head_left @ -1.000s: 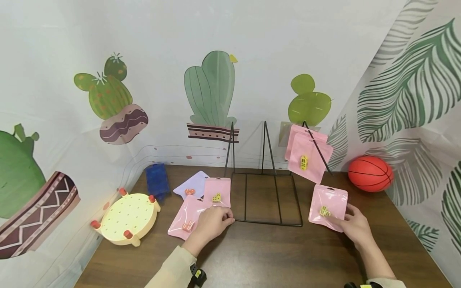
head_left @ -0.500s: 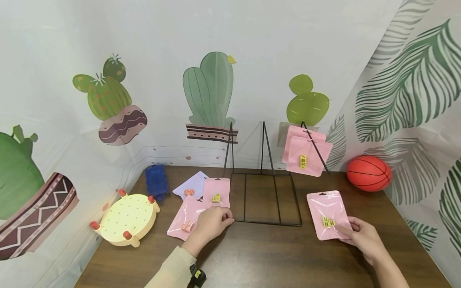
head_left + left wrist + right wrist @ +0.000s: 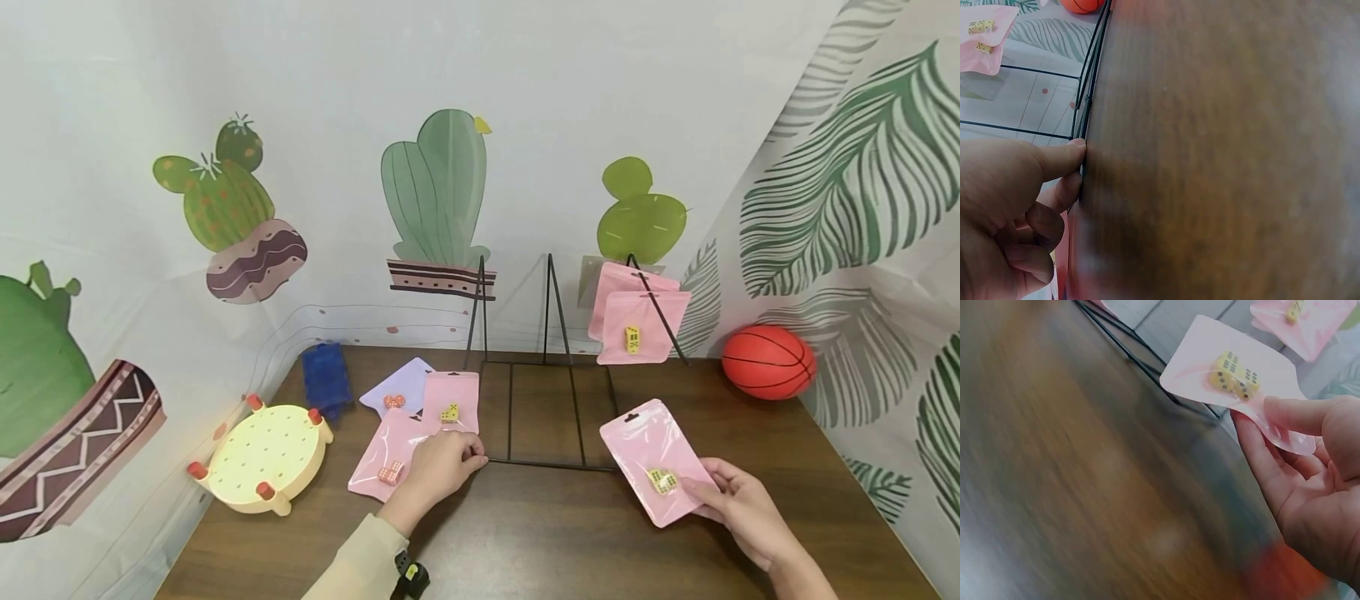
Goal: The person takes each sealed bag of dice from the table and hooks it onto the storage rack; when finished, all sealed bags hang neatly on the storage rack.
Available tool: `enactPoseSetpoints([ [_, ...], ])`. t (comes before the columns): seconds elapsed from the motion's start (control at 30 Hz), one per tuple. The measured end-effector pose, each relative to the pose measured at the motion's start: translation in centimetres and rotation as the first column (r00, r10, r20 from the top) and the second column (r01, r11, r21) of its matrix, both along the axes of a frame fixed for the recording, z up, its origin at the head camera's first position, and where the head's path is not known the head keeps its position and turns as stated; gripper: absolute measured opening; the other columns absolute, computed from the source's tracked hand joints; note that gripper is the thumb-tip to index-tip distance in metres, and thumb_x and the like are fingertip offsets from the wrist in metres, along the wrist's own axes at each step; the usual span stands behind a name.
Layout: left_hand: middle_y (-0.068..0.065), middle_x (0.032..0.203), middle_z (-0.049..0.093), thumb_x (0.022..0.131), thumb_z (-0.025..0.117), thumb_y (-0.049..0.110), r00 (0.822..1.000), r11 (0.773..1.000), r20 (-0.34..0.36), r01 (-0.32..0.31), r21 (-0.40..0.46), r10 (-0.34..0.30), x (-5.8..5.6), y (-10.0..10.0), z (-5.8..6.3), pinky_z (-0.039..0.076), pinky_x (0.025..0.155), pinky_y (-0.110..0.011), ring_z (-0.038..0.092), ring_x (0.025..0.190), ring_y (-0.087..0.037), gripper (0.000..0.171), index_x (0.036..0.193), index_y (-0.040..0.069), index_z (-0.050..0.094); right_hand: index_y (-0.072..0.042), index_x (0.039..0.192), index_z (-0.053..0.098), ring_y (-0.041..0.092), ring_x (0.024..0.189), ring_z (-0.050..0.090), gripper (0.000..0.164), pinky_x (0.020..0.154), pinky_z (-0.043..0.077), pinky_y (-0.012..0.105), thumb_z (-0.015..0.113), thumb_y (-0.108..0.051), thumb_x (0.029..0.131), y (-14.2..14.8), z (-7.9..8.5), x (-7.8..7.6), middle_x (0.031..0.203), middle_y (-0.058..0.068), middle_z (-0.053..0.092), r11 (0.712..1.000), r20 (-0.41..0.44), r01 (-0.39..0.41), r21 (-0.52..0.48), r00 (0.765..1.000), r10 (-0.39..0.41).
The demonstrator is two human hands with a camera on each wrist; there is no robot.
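Observation:
My right hand (image 3: 738, 508) pinches a pink zip bag (image 3: 637, 433) by its lower right edge, thumb on top and fingers beneath. Yellow dice (image 3: 1234, 376) show through the bag's clear front, and its hang hole points up and left. The bag is tilted above the table, over the right front corner of a black wire display rack (image 3: 540, 465). Thumb and forefinger of my left hand (image 3: 442, 467) pinch the rack's front left base wire, as the left wrist view shows. On the rack's right arm hang pink bags (image 3: 643, 329), the front one with yellow dice.
Beside my left hand lie a pink bag with yellow dice (image 3: 452, 392), a pink bag with red dice (image 3: 382, 454) and a lilac bag (image 3: 401, 383). Farther left are a yellow pegged disc (image 3: 270, 454) and a blue object (image 3: 327, 379). A small red basketball (image 3: 768, 361) sits at right.
My right hand has drawn the pink bag down and left, toward the rack, turning it so its top leans left. The hanging bags have swung slightly. My left hand has stayed on the rack.

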State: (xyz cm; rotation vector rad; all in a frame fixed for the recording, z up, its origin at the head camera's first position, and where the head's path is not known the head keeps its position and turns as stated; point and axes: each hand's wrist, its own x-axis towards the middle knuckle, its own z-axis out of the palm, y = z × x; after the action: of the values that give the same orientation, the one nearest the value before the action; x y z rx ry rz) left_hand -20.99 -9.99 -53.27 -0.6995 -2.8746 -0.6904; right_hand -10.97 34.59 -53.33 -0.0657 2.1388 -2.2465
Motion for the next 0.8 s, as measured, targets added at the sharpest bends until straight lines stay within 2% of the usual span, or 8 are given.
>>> enactPoseSetpoints([
  [0.23, 0.020, 0.062, 0.050, 0.091, 0.080, 0.030, 1.000, 1.000, 0.000, 0.004, 0.005, -0.004, 0.1, 0.0, 0.1, 0.037, 0.053, -0.029, 0.049, 0.058, -0.003, 0.013, 0.083, 0.027, 0.072, 0.002, 0.111, 0.065, 0.016, 0.087, 0.072, 0.017, 0.074, 0.061, 0.039, 0.058, 0.011, 0.099, -2.6, 0.9, -0.3, 0.099, 0.004, 0.071, 0.997, -0.085, -0.064, -0.044, 0.995, 0.060],
  [0.47, 0.021, 0.062, 0.050, 0.091, 0.081, 0.030, 1.000, 1.000, -0.013, 0.003, 0.007, -0.003, 0.1, 0.0, 0.0, 0.037, 0.052, -0.029, 0.049, 0.058, -0.004, 0.013, 0.083, 0.027, 0.072, 0.000, 0.103, 0.065, 0.013, 0.085, 0.071, 0.017, 0.073, 0.060, 0.033, 0.057, 0.014, 0.098, -5.7, 2.2, -0.6, 0.096, 0.003, 0.070, 0.991, -0.137, -0.070, -0.112, 0.989, 0.055],
  [0.8, 0.020, 0.062, 0.050, 0.092, 0.081, 0.030, 1.000, 1.000, 0.011, 0.000, 0.012, 0.000, -0.1, 0.0, -0.1, 0.037, 0.052, -0.029, 0.048, 0.058, -0.003, 0.013, 0.083, 0.027, 0.071, -0.001, 0.101, 0.064, 0.014, 0.087, 0.072, 0.023, 0.074, 0.060, 0.030, 0.055, 0.020, 0.097, -9.7, 4.7, -0.9, 0.095, 0.005, 0.070, 0.969, -0.271, -0.092, -0.228, 0.962, 0.028],
])
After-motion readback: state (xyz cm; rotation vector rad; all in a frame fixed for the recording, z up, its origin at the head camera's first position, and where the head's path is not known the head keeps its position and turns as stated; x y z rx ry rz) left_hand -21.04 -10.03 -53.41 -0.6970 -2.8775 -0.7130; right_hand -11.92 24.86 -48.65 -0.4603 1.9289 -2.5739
